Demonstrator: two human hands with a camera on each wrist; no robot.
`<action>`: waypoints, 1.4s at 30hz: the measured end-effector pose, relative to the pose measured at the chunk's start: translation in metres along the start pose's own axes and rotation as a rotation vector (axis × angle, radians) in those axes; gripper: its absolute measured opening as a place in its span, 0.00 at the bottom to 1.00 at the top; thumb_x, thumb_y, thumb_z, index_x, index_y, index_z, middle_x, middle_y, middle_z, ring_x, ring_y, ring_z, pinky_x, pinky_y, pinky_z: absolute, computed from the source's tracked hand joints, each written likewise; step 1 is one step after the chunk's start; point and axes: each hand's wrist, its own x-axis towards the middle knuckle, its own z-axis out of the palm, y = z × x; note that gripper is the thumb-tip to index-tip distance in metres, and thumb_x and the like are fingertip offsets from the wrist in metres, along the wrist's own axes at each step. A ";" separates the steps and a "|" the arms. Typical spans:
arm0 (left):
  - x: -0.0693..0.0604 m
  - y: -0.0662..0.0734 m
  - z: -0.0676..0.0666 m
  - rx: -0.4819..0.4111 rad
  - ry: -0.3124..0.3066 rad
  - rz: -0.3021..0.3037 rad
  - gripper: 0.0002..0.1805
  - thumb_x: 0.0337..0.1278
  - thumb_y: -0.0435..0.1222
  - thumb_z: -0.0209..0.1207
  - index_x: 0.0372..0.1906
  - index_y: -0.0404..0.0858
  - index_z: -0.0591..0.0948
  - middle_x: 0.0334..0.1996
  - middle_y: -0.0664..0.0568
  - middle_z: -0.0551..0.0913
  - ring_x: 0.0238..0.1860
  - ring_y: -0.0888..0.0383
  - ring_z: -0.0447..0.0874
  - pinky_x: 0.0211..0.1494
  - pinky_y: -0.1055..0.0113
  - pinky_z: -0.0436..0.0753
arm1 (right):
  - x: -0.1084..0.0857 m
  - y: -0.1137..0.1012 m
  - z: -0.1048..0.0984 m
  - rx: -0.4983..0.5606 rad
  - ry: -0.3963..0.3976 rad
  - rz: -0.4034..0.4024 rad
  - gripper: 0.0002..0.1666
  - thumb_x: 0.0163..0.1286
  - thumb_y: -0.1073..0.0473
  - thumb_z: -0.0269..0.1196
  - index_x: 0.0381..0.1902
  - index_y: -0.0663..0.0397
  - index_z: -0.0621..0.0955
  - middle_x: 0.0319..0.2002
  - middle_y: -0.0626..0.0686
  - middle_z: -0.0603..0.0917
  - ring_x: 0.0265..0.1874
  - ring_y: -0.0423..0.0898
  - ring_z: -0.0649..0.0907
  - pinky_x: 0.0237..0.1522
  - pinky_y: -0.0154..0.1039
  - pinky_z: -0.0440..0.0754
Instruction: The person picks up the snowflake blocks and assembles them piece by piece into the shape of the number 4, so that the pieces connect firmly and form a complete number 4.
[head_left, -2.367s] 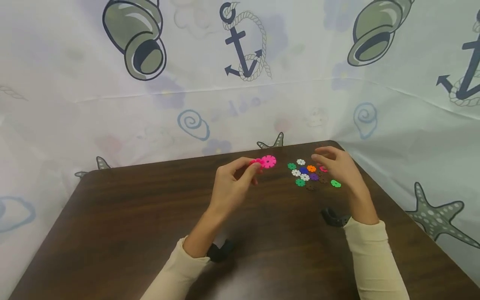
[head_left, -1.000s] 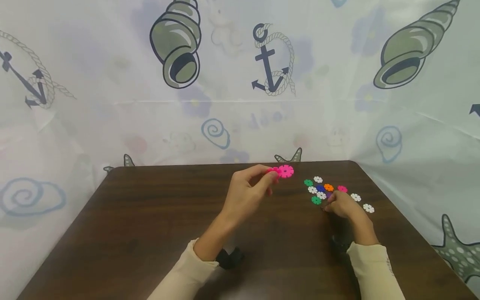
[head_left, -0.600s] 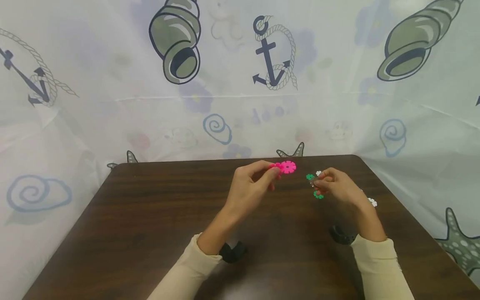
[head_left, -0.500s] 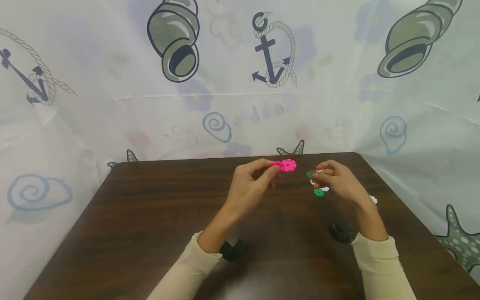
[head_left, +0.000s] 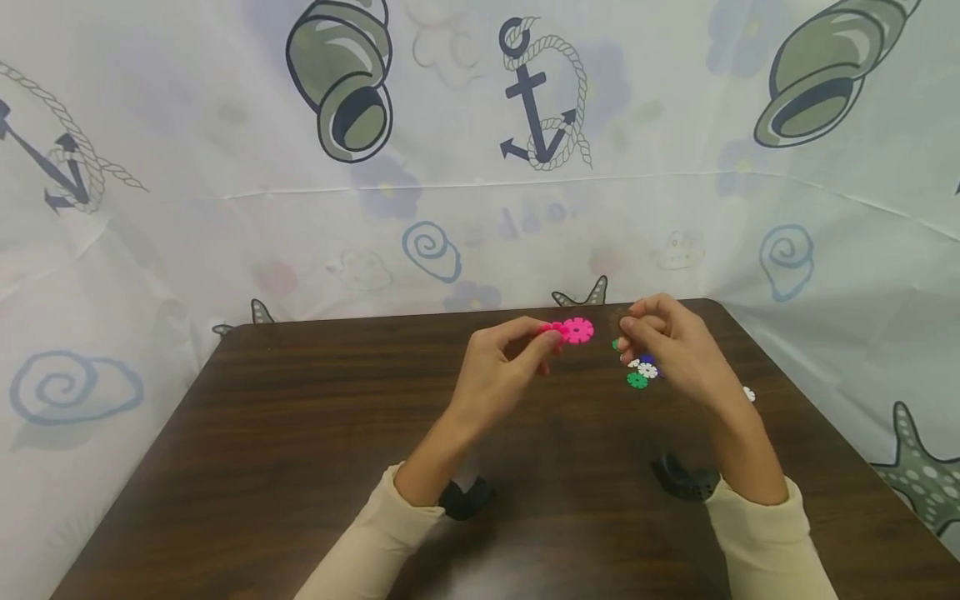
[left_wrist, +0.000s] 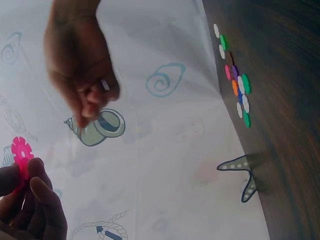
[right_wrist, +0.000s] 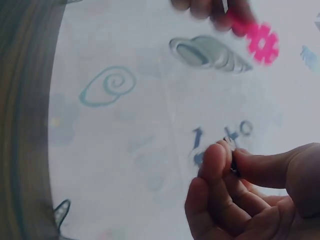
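In the head view my left hand [head_left: 498, 371] pinches joined pink notched plastic discs [head_left: 577, 331] between thumb and fingers, well above the table. One disc shows whole; the rest is partly covered by the fingers. To its right, my right hand [head_left: 678, 350] pinches a brown notched disc [head_left: 620, 319] at its fingertips, a small gap from the pink ones. The right wrist view shows that disc [right_wrist: 233, 159] nearly edge-on, dark between thumb and forefinger. Below the right hand lie loose discs, among them a green disc [head_left: 637, 380] and a white disc [head_left: 647, 370]; others are hidden behind that hand.
The left wrist view shows several loose discs, including an orange disc [left_wrist: 235, 88], strung along the dark wooden table [left_wrist: 285, 150]. A printed cloth [head_left: 465, 150] hangs behind and beside the table. Black bands [head_left: 682, 479] sit at both wrists.
My right hand went down to the loose discs, took a brown disc and lifted it up towards the pink discs. The left hand kept its grip and barely moved as the head view shifted.
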 end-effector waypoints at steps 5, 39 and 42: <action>-0.001 0.000 0.001 0.003 -0.012 0.014 0.07 0.69 0.37 0.64 0.39 0.39 0.89 0.27 0.51 0.87 0.26 0.56 0.82 0.26 0.70 0.75 | -0.010 -0.017 0.007 -0.017 0.065 -0.102 0.15 0.81 0.55 0.57 0.53 0.62 0.72 0.28 0.46 0.86 0.29 0.44 0.87 0.38 0.30 0.86; -0.001 0.006 -0.001 -0.025 -0.003 0.026 0.07 0.70 0.36 0.63 0.40 0.37 0.88 0.31 0.48 0.89 0.25 0.61 0.82 0.26 0.71 0.76 | -0.030 -0.044 0.025 -0.135 0.182 -0.298 0.09 0.78 0.62 0.59 0.52 0.57 0.76 0.31 0.53 0.87 0.26 0.42 0.85 0.34 0.30 0.85; -0.001 0.006 -0.001 -0.032 0.005 0.027 0.07 0.70 0.36 0.63 0.40 0.36 0.88 0.30 0.48 0.89 0.24 0.61 0.82 0.25 0.71 0.75 | -0.031 -0.046 0.026 -0.153 0.187 -0.287 0.09 0.79 0.61 0.59 0.53 0.55 0.76 0.32 0.52 0.88 0.27 0.41 0.86 0.33 0.30 0.84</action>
